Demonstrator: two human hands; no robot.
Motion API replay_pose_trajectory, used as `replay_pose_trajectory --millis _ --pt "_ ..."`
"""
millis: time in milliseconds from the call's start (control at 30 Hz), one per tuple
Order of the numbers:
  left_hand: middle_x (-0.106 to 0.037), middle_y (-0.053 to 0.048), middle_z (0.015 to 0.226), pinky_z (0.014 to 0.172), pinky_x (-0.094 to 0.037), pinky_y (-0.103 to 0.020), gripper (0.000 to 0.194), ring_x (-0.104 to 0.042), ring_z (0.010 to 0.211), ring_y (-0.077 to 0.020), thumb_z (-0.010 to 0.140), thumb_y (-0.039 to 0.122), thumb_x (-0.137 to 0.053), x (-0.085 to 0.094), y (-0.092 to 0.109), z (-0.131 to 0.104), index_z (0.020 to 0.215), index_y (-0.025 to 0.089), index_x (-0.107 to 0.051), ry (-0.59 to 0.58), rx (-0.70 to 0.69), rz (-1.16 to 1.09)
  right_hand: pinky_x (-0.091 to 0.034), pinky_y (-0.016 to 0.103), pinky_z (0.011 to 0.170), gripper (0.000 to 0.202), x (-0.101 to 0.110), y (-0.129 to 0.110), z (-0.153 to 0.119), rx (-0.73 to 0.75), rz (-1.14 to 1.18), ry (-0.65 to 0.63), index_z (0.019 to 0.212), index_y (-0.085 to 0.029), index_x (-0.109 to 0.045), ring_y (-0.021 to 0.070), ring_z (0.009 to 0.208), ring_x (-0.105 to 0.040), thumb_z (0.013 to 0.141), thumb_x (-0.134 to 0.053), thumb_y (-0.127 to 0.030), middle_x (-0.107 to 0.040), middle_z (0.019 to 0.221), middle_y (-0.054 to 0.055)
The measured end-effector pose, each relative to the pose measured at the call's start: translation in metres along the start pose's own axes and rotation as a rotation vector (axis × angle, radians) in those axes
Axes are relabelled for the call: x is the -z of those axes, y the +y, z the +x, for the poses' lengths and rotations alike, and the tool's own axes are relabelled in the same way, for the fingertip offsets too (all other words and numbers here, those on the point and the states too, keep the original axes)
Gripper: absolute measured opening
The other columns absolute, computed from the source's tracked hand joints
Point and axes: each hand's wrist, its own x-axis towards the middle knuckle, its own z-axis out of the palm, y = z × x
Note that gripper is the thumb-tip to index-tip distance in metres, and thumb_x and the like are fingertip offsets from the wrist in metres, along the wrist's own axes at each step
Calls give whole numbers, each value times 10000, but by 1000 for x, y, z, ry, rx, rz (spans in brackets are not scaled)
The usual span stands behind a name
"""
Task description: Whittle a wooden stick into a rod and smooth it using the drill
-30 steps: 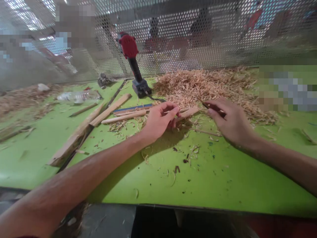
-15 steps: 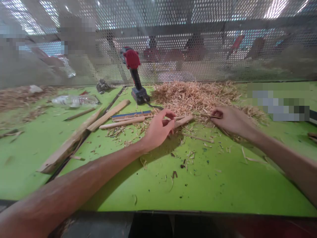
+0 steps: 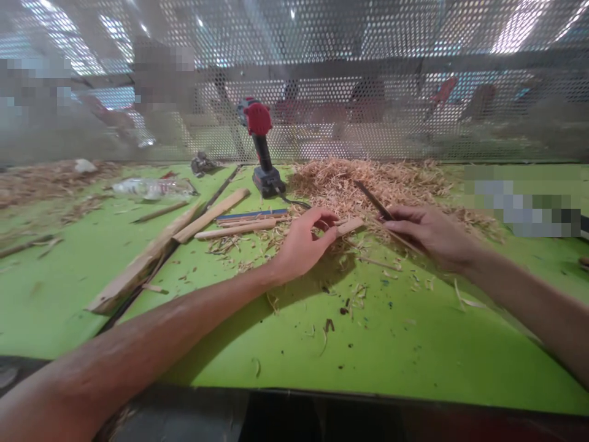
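My left hand (image 3: pixel 307 240) is closed, thumb and fingers curled about a pale flat wooden stick (image 3: pixel 350 226), whose blunt end sticks out to the right. Its other end is hidden behind the hand. To the right, my right hand (image 3: pixel 426 233) pinches a thin dark strip (image 3: pixel 373 200) between thumb and fingers. The strip slants up and leftward over the shavings, and I cannot make out whether it is wood or a blade. Several slim wooden sticks (image 3: pixel 242 229) and a blue strip (image 3: pixel 252 215) lie just left of my left hand.
A red and black cordless drill (image 3: pixel 262 147) stands upright behind the sticks. Wood shavings (image 3: pixel 368 178) are heaped along the perforated screen (image 3: pixel 322 129). Longer wooden pieces (image 3: pixel 138 267) lie across the table seam at left, near a clear plastic bottle (image 3: pixel 154 187).
My right hand has turned and raised the dark strip, so it now points up and leftward. My left hand keeps its place by the stick. The whole view has shifted slightly.
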Motion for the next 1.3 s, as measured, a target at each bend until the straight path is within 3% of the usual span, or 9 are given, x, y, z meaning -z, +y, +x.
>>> replay_pose_trajectory --millis 167,333,433,600,667,867,1033,1167,1300 --pt "-722 -92 1114 557 -516 -230 355 -673 741 -129 971 388 -661 -1 4 1 1268 197 -625 -128 36 -103 -396 263 522 191 -13 -2 -6 -90 121 -175 866 -235 -819 132 621 -528 802 -820 -416 -693 786 48" --pt "-743 -47 891 537 -499 -215 197 -667 666 -118 959 354 -686 -2 1 0 1066 189 -689 -144 -3 -87 -344 257 506 245 -20 -5 -11 -91 112 -175 934 -210 -798 112 565 -472 828 -823 -430 -600 669 15" --pt "-734 -30 817 504 -494 -200 169 -674 635 -117 954 336 -694 -1 -3 0 1039 190 -702 -96 0 -99 -315 257 461 305 -19 -4 -11 -84 94 -28 931 -211 -764 100 519 -408 847 -821 -498 -512 600 -4" --pt "-719 -25 768 474 -529 -205 180 -695 600 -131 958 348 -688 0 -8 2 1022 180 -686 -41 0 -170 -328 263 408 410 -9 4 -3 69 37 395 880 -255 -716 137 568 -458 743 -856 -616 -632 822 75" --pt "-731 -34 799 474 -539 -207 177 -704 607 -133 953 341 -693 0 -7 2 1014 175 -679 -31 -2 -200 -349 265 415 426 -7 6 -1 137 1 480 848 -258 -702 144 587 -483 718 -862 -631 -652 872 82" --pt "-685 11 656 484 -513 -192 117 -677 548 -114 928 261 -707 -1 5 2 988 169 -665 51 26 -293 -262 248 392 461 -11 9 -3 142 -77 312 831 -211 -710 110 455 -395 847 -735 -672 -563 614 26" --pt "-728 -12 786 492 -513 -202 130 -674 551 -95 878 233 -743 -2 9 4 934 157 -655 158 50 -322 -247 231 400 498 -7 17 1 133 -89 266 811 -171 -717 94 449 -405 860 -746 -666 -565 588 26" --pt "-708 -10 718 489 -512 -202 100 -676 563 -110 877 208 -720 -2 6 4 927 149 -656 144 69 -298 -282 201 391 410 -1 20 3 42 117 146 804 -170 -715 75 452 -410 860 -802 -567 -554 587 8" --pt "-734 -42 798 537 -544 -211 123 -708 675 -134 890 219 -718 -3 4 -3 981 147 -678 78 31 -250 -299 176 388 348 -1 14 -1 97 196 201 886 -175 -746 69 479 -424 846 -842 -508 -562 626 5"
